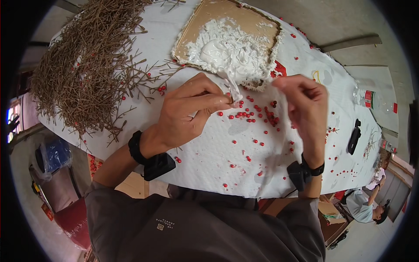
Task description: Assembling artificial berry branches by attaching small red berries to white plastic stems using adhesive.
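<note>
Hands: left (187, 111) pinching stringy white paste (233, 89), right (305, 105) loosely curled, above round red beads (253, 115)

Your right hand (303, 107) blurs in motion, its fingertips indistinct; the brown twig pile (87, 61) runs past the picture's upper edge.

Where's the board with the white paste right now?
In the head view the cardboard board sits at the far edge of the white table, just beyond the left hand, with the pile of brown sticks to its left.
</note>
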{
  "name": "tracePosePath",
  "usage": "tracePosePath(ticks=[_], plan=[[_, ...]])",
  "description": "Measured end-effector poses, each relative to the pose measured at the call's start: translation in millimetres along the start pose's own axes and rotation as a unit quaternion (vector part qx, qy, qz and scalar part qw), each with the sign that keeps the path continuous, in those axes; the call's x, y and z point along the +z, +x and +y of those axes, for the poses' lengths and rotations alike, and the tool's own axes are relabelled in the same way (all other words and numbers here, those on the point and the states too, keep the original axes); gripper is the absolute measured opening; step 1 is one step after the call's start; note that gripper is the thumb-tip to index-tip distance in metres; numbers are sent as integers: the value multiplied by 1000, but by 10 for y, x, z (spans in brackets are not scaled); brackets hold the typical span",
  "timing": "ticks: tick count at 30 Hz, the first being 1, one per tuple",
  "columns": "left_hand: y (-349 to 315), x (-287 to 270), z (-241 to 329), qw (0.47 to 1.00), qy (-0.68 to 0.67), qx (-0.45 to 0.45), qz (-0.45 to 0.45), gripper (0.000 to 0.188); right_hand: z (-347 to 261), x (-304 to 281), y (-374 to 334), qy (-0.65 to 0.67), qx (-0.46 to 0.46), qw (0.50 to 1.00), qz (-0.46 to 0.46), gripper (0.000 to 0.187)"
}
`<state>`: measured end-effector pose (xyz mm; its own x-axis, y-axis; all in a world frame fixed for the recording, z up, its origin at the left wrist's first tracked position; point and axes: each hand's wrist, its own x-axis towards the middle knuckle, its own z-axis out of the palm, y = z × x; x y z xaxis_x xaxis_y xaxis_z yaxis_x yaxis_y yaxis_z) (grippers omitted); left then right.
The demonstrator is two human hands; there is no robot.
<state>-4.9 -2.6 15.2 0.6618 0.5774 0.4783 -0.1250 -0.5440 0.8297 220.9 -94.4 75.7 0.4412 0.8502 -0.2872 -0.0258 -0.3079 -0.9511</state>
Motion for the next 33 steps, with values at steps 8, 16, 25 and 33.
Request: tracePosePath(ticks=[8,16,25,33], plan=[[29,-47,123,990,64,-122,2,13,-137,7,-175,-314,-485,811,95,12],[-1,-29,72,991,-11,-133,16,19,-35,193,-266,-372,-513,770,78,14],[-51,28,64,982,-39,-182,34,9,-40,185,-208,-346,-495,781,159,14],[-46,32,65,976,-53,-204,57,10,-89,184,-358,-217,-353,900,137,9]])
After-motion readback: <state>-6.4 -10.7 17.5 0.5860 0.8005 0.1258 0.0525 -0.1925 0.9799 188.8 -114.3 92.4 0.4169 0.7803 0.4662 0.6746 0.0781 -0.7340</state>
